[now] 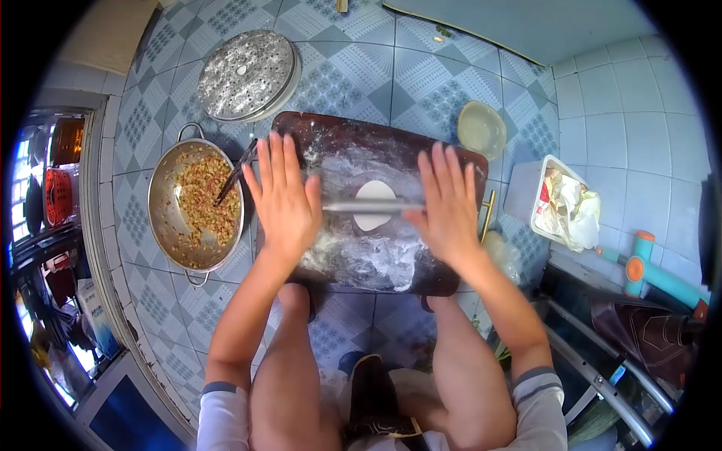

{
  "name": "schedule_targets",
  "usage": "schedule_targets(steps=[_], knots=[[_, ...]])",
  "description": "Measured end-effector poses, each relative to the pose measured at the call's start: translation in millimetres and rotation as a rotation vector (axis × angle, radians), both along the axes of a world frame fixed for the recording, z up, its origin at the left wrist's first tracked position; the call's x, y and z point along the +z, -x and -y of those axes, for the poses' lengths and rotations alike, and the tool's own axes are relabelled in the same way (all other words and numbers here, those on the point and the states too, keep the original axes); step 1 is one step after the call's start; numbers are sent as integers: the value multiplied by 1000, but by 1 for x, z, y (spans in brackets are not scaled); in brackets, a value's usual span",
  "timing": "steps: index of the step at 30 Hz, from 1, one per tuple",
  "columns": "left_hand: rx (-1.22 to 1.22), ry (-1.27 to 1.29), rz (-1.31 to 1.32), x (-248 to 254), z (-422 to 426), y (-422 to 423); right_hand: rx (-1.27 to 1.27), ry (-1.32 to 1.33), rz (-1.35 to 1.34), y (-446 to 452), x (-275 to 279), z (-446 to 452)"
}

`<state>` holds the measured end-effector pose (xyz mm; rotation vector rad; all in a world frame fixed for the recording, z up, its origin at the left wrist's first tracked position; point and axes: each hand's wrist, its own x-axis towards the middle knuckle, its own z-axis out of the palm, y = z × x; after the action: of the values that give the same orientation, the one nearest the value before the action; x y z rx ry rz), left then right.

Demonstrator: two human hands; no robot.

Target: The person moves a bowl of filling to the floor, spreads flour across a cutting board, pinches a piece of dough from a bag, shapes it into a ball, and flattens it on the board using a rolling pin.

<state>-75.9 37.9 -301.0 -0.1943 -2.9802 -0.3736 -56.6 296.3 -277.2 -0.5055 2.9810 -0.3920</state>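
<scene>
A metal rolling pin (pixel 350 206) lies across a round white dough wrapper (pixel 374 192) on a dark, floured board (pixel 361 274). My left hand (pixel 283 199) presses flat over the pin's left end, fingers stretched out and pointing away from me. Over the right end lies my right hand (pixel 450 207), palm down with the fingers spread and slightly blurred. Both palms hide the ends of the pin. Parts of the dough show above and below the pin.
On the left, a steel pan (pixel 153 203) holds chopped filling and dark chopsticks (pixel 233 177). Behind it sits a floured, perforated steamer tray (pixel 248 71). At right are a pale bowl (pixel 481 129) and a white bin (pixel 517 192) with plastic bags.
</scene>
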Motion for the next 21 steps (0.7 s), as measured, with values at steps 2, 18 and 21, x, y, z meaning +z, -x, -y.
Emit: schedule_targets(steps=[2, 18, 21], knots=[[46, 0, -46, -2, -5, 20, -35, -51, -123, 20, -5, -2], [33, 6, -126, 2, -10, 40, -39, -36, -135, 31, -10, -8], [-36, -43, -71, 3, -12, 25, -26, -23, -74, 22, -6, -14]])
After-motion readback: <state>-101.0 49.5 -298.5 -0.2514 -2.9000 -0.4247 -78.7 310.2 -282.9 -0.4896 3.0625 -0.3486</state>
